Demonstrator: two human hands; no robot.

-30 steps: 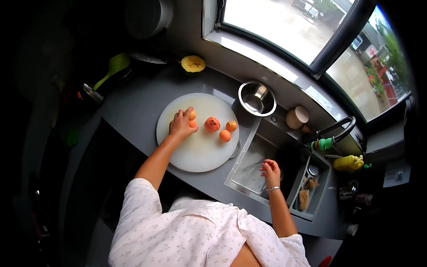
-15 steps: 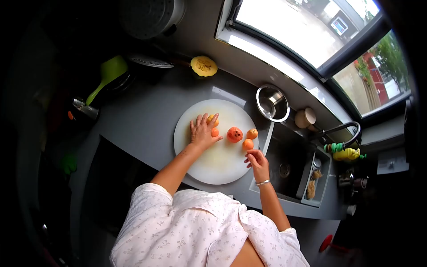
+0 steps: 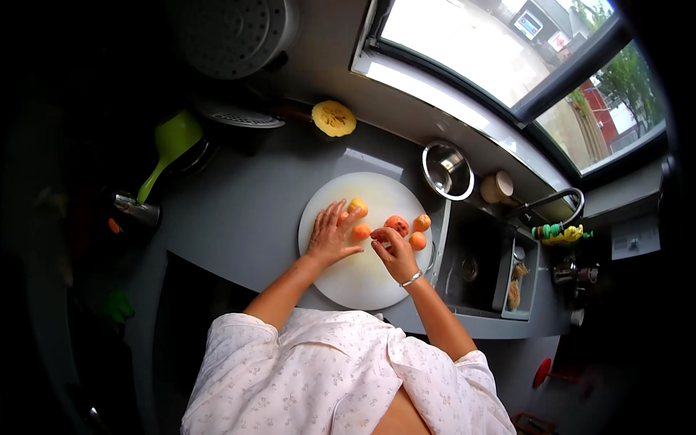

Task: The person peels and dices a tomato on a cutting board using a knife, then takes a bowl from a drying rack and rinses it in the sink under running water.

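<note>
My left hand [image 3: 332, 238] lies spread on the left of a round white cutting board [image 3: 346, 286], beside several small round orange-yellow fruits. One yellow fruit [image 3: 357, 207] is at its fingertips, an orange fruit [image 3: 361, 232] sits between it and my right hand, and another is partly hidden under its fingers. My right hand [image 3: 395, 257], wearing a silver bracelet, has loosely bent fingers just in front of a larger red fruit with dark spots [image 3: 396, 224], partly covering it. Nothing shows in its grasp. Two orange fruits [image 3: 417, 241] lie at the board's right edge.
A steel bowl [image 3: 447, 170] stands behind the sink [image 3: 464, 239], right of the board. Half a yellow squash [image 3: 333, 119] rests by the wall. The black tap [image 3: 573, 196] reaches over the sink's far side. A green-handled utensil [image 3: 165, 148] is at left.
My right hand has moved left from the fruits at the board's edge to the red fruit. The board appears further right in view. More fruits show beside my left hand.
</note>
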